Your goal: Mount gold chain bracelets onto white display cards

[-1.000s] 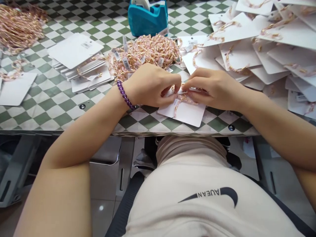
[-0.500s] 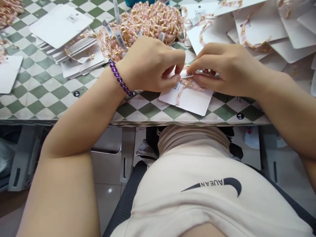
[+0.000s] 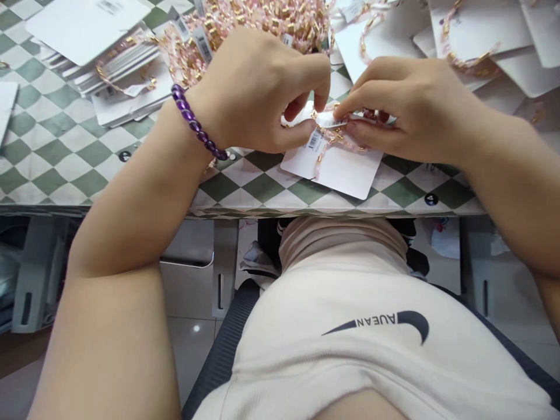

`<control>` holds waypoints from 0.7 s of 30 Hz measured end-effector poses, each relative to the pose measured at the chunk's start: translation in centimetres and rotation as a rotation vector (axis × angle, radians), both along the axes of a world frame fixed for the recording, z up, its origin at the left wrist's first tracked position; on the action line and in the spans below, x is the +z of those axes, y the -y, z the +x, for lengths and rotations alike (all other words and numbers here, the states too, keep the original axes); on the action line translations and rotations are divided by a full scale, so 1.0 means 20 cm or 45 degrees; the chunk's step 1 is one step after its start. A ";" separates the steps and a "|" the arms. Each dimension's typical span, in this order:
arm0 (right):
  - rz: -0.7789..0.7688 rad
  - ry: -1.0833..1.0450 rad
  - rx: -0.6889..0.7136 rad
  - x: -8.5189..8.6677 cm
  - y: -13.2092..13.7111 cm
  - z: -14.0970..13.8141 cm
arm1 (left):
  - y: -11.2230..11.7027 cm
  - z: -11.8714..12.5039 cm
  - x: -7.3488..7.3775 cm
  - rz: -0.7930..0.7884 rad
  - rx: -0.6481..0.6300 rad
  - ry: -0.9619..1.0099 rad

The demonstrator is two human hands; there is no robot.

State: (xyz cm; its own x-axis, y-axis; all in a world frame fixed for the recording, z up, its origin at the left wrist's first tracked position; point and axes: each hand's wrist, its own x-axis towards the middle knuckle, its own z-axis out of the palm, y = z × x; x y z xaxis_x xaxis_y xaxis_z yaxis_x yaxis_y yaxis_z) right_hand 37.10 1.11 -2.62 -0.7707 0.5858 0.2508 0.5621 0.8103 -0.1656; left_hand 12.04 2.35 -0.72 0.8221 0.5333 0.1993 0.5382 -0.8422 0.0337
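A pink and gold beaded bracelet (image 3: 336, 137) lies over a white card (image 3: 350, 172) with a barcode label, close to the table's front edge. My right hand (image 3: 402, 111) pinches this bracelet and its small white barcode tag (image 3: 331, 122) between thumb and fingers. From the other side, my left hand (image 3: 271, 96) curls in with thumb and forefinger nearly meeting at the bracelet's end. What sits between those left fingertips is partly hidden. Around my left wrist is a purple bead bracelet (image 3: 192, 119).
A heap of pink and gold beaded bracelets (image 3: 275, 23) lies behind my hands. Stacked white cards (image 3: 87, 29) are at the left, and several overlapping cards with bracelets (image 3: 485, 35) at the right. A green and white checkered cloth (image 3: 56, 151) covers the table.
The view has shifted slightly, so the table things appear a little higher. The left thumb and forefinger have moved slightly apart at the bracelet's end; the right hand keeps its pinch.
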 end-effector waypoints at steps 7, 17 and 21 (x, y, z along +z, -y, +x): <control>-0.016 -0.025 -0.012 -0.01 -0.01 0.01 | 0.01 0.02 0.00 -0.042 0.033 -0.129; -0.004 -0.053 -0.010 -0.05 -0.03 0.02 | 0.01 0.04 0.00 -0.077 0.165 -0.115; 0.010 -0.090 -0.016 -0.06 -0.04 0.01 | -0.01 0.03 -0.01 -0.077 0.137 -0.079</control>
